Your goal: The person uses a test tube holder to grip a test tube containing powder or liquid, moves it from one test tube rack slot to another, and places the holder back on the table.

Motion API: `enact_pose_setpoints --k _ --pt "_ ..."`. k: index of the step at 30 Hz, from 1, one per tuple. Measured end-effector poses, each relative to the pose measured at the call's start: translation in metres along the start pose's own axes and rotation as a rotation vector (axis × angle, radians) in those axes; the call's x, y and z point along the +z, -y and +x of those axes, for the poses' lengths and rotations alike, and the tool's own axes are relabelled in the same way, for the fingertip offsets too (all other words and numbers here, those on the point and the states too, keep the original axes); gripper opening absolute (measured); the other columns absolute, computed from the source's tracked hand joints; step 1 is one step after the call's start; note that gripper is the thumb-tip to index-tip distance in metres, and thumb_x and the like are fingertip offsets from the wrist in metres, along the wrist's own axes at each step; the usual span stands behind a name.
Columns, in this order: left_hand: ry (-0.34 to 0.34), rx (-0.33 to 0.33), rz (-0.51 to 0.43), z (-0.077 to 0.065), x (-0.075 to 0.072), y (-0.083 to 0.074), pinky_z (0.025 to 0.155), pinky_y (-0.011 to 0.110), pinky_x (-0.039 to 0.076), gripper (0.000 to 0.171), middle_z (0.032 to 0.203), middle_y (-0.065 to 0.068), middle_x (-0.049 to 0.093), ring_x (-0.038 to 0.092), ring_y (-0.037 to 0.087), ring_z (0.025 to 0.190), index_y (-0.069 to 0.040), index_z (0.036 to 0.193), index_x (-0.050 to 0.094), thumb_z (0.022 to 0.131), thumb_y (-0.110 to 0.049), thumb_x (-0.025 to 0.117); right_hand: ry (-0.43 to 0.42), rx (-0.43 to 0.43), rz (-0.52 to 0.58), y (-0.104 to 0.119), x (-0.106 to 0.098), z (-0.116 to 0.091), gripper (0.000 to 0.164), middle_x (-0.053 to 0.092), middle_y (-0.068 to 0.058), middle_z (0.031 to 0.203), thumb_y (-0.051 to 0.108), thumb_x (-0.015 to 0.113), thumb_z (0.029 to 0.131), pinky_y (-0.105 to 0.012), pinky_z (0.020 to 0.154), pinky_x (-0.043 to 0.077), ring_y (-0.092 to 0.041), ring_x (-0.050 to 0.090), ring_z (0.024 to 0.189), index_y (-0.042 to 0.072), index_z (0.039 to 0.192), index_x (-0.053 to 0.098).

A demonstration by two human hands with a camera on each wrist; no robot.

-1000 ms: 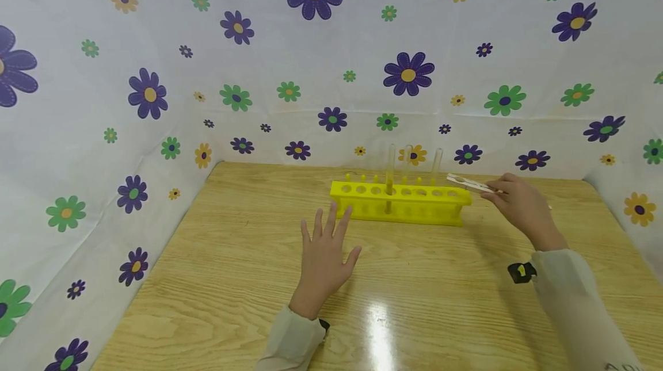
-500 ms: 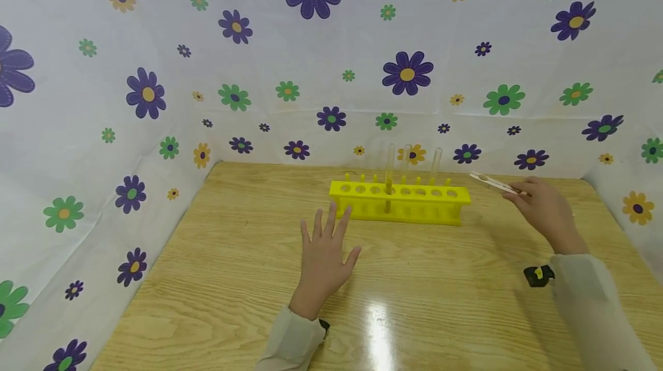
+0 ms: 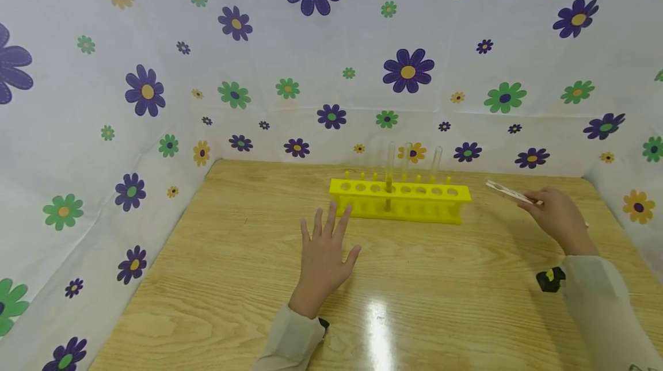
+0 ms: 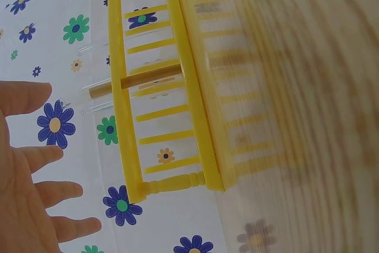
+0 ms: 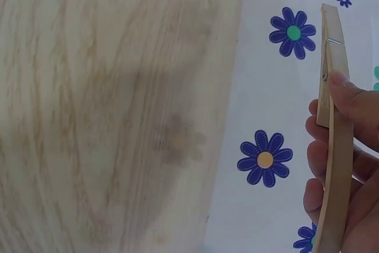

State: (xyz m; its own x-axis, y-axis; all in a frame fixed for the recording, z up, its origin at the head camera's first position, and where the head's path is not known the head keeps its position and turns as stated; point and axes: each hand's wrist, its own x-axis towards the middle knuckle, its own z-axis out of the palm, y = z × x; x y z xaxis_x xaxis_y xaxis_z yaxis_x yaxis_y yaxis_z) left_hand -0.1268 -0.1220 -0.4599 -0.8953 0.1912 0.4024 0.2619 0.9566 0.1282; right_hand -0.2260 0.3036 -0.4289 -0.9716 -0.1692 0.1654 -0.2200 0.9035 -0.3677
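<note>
A wooden test tube clamp (image 5: 338, 146) is gripped in my right hand (image 3: 559, 218), thumb on one side and fingers curled on the other. Its jaws point left toward the rack and hold nothing. The yellow test tube rack (image 3: 399, 192) stands at the back of the table, left of that hand and apart from it. In it a test tube (image 3: 389, 164) contains brown liquid, and two clear tubes rise behind the rack, one being the right-hand tube (image 3: 437, 159). My left hand (image 3: 322, 259) is spread flat, fingertips close to the rack's left end.
The wooden table (image 3: 233, 279) reaches back to a white flower-print cloth (image 3: 290, 26), which covers the wall behind and both sides. Short yellow pegs line the rack's rear edge. A black wrist strap (image 3: 550, 279) is on the right sleeve.
My right hand has drawn away to the right and slightly nearer, carrying the clamp away from the rack's right end. My left hand and the tubes stay where they were.
</note>
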Motion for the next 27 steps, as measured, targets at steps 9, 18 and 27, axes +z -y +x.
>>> enact_pose_setpoints --k 9,18,27 --pt "-0.018 0.007 0.008 -0.001 0.002 0.002 0.104 0.068 0.024 0.072 0.152 0.015 0.032 0.032 0.042 0.137 -0.019 0.149 0.027 0.088 -0.042 0.059 0.077 0.045 0.003 -0.011 0.004 -0.001 0.045 0.060 -0.034 0.103 0.024 0.060 0.092 -0.048 0.064 0.047 -0.041 0.059 0.082 -0.015 0.113 0.059" --pt "-0.022 0.006 -0.001 -0.001 0.002 0.002 0.104 0.068 0.023 0.072 0.151 0.015 0.033 0.032 0.042 0.136 -0.020 0.149 0.028 0.088 -0.042 0.059 0.192 0.061 0.006 -0.024 0.011 -0.004 0.046 0.062 -0.032 0.108 0.026 0.060 0.092 -0.048 0.068 0.049 -0.040 0.061 0.086 -0.013 0.115 0.060" --pt "-0.011 -0.002 0.002 -0.001 0.001 0.002 0.104 0.068 0.024 0.072 0.152 0.015 0.032 0.034 0.043 0.135 -0.020 0.149 0.029 0.088 -0.042 0.059 0.272 0.026 -0.003 -0.032 0.014 -0.008 0.036 0.065 -0.029 0.100 0.017 0.064 0.088 -0.052 0.072 0.048 -0.039 0.061 0.084 -0.011 0.110 0.063"
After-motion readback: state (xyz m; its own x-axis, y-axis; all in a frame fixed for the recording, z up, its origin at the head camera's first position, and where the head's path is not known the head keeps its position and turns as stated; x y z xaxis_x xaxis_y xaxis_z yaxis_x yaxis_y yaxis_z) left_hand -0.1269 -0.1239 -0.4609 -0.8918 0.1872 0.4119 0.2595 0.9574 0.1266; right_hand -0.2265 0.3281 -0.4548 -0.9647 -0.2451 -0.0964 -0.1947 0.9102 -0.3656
